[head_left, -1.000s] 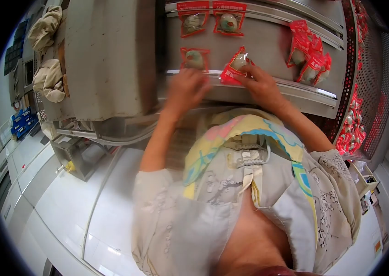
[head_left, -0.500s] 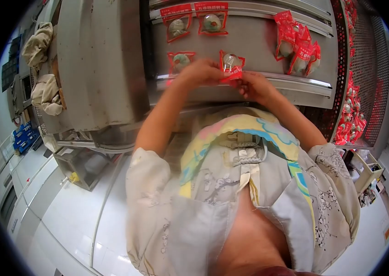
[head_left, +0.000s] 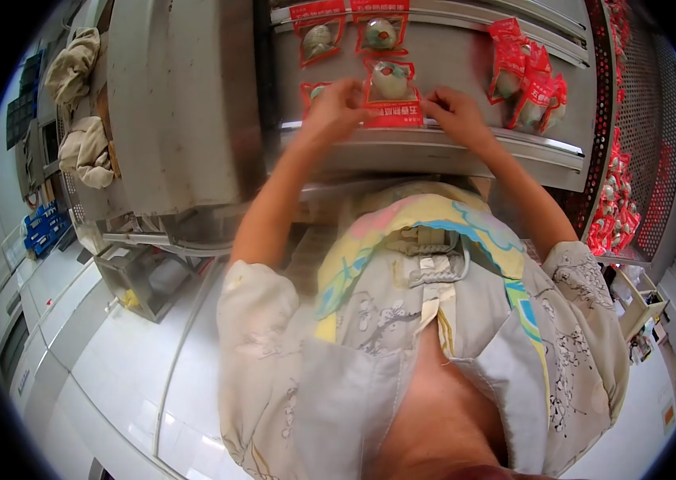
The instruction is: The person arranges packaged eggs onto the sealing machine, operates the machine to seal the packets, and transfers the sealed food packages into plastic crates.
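Note:
A red and clear plastic packet (head_left: pixel 392 86) with a rounded, egg-like item inside lies on the grey metal surface between my hands. My left hand (head_left: pixel 336 110) is at its left edge, thumb and fingers apart, the thumb by the red printed end. Beside the right edge, my right hand (head_left: pixel 459 117) has its fingers loosely bent and not closed round anything. Another packet (head_left: pixel 314 93) is partly hidden behind my left hand. Two similar packets, a left one (head_left: pixel 319 36) and a right one (head_left: pixel 380 32), lie flat farther back.
A small heap of packets (head_left: pixel 526 76) sits to the right on the surface. Metal rails (head_left: pixel 506 146) run along its front. Beyond the right side, a perforated metal bin (head_left: pixel 643 136) holds many red packets. A large metal housing (head_left: pixel 182 104) stands on the left.
The packet between my hands has moved back and now lies flat, its red end toward me. Both hands have loosened from it, and my right hand has shifted right. The view has shifted slightly.

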The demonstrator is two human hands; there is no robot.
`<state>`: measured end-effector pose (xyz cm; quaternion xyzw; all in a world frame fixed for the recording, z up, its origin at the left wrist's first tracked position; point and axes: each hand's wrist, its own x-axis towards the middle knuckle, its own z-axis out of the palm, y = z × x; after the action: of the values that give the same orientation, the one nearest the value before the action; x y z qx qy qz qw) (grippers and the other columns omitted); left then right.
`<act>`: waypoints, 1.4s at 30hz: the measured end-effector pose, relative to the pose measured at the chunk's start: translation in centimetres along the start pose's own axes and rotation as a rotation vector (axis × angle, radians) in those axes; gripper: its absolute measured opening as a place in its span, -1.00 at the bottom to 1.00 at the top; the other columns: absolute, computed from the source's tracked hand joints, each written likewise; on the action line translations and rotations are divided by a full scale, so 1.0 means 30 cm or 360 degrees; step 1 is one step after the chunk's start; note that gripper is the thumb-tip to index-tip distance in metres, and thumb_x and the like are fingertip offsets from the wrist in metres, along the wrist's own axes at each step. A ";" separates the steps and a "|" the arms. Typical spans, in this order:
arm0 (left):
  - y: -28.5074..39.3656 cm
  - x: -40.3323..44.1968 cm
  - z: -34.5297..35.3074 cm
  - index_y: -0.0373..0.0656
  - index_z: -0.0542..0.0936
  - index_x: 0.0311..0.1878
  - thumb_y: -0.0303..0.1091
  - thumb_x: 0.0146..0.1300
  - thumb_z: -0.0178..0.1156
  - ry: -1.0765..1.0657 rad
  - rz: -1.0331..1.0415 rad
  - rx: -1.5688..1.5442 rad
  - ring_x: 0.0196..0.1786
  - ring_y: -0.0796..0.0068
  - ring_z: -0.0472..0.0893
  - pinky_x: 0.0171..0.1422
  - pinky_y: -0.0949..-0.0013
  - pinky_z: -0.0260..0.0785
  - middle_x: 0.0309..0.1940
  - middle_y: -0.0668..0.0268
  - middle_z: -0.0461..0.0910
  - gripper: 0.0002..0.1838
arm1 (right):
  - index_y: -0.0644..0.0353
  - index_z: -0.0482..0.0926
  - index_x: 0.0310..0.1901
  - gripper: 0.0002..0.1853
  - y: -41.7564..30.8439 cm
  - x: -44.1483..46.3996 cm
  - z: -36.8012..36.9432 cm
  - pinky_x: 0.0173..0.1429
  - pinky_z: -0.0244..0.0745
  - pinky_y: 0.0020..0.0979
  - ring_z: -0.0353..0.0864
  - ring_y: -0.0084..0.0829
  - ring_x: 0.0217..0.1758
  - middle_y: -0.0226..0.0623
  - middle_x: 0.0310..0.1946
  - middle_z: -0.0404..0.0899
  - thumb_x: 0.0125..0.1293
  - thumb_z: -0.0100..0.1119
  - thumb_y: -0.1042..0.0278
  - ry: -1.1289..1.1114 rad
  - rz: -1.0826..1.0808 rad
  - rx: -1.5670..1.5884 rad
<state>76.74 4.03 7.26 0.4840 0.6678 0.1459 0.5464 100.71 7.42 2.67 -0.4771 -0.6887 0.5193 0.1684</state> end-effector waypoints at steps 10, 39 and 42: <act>-0.035 0.030 0.047 0.01 0.45 -0.06 -0.24 -0.07 0.39 0.0442 0.0438 0.1342 -0.27 0.10 0.61 -0.28 0.06 0.37 -0.45 0.29 0.62 -0.53 | 0.18 0.53 -0.30 -0.80 -0.006 0.023 0.064 -0.19 0.43 -0.14 0.54 -0.04 -0.24 -0.12 -0.34 0.58 0.22 0.14 0.21 0.0133 -0.0107 -0.0646; -0.046 -0.127 0.140 -0.11 0.53 -0.30 -0.46 0.04 0.19 0.0399 0.0974 0.1240 -0.22 0.20 0.52 -0.22 0.16 0.41 -0.37 0.27 0.48 -0.88 | 0.08 0.53 -0.16 -0.59 -0.105 0.025 -0.339 -0.25 0.50 -0.22 0.60 -0.17 -0.27 -0.33 -0.28 0.52 0.06 0.33 -0.01 0.1210 -0.0273 -0.1226; -0.019 -0.148 0.127 -0.10 0.56 -0.26 -0.43 0.07 0.20 0.0355 0.0994 0.1174 -0.22 0.19 0.52 -0.21 0.22 0.41 -0.31 0.25 0.52 -0.87 | 0.10 0.52 -0.20 -0.65 -0.035 0.038 -0.360 -0.21 0.49 -0.22 0.60 -0.19 -0.23 -0.33 -0.21 0.54 0.09 0.31 0.07 0.0987 -0.0091 -0.1432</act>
<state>79.49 -1.10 8.07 0.8035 0.5525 0.1074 0.1941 107.50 14.38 7.66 -0.6138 -0.7737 0.0036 0.1568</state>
